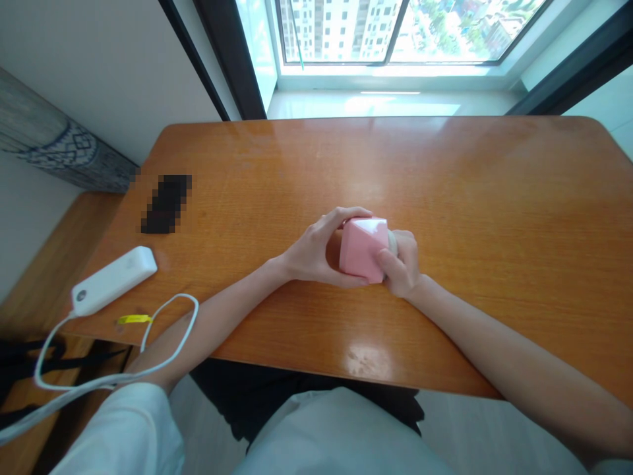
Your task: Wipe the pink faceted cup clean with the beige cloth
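Observation:
A pink, glossy, faceted block-shaped object (363,254) is held between my two hands above the wooden table. My left hand (321,249) spans it from the left, fingers along its far edge and thumb along its near edge, with a gap before the palm. On the right side, my right hand (403,264) is closed on it, thumb pressed against the pink face and fingers curled behind. A whitish-grey part (392,243) shows between the pink body and my right fingers; most of it is hidden. What kind of object it is I cannot make out.
The brown wooden table (494,218) stretches out below a window (386,33). At left lie a white power strip (113,280) with its cable (185,330) looping over my left forearm, a yellow tag (134,318), and a pixelated dark rectangle (167,204). A patterned curtain (74,142) hangs beyond.

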The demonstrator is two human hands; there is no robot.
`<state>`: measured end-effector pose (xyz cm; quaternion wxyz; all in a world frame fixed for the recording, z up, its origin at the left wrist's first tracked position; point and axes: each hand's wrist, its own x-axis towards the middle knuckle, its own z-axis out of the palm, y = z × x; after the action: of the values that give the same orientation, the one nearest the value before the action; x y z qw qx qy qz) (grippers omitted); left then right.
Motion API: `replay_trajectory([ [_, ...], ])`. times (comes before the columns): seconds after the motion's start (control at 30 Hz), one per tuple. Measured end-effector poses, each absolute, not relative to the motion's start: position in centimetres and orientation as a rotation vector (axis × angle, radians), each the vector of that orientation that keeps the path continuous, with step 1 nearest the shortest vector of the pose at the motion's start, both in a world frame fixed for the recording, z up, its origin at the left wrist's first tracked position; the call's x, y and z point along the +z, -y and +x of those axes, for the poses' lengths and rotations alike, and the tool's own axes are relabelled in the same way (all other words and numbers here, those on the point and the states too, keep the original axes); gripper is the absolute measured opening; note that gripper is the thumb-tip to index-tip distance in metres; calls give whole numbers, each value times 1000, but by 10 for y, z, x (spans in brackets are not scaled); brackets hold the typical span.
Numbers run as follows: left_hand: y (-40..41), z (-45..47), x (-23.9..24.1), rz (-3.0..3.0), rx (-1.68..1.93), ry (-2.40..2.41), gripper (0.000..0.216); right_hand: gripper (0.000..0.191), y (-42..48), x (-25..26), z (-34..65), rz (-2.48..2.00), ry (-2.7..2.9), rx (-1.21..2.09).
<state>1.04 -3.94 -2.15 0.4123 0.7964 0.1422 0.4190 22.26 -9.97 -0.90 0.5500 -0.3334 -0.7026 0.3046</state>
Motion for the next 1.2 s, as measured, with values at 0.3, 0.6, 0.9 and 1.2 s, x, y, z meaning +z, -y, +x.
replay_trajectory([
  [0.3, 34, 6, -26, 1834, 819, -361, 112, 61, 105, 4, 216, -832, 1686, 699],
  [0.6, 35, 12, -37, 2381, 1031, -291, 122, 41, 82, 2, 222, -985, 876, 1444],
  [0.9, 37, 12, -36, 2496, 1152, -362, 94, 56, 75, 7, 223, -964, 945, 1594],
  [1.2, 41, 13, -23, 2130, 1163, -345, 103, 63, 99, -7, 222, -907, 1484, 857],
])
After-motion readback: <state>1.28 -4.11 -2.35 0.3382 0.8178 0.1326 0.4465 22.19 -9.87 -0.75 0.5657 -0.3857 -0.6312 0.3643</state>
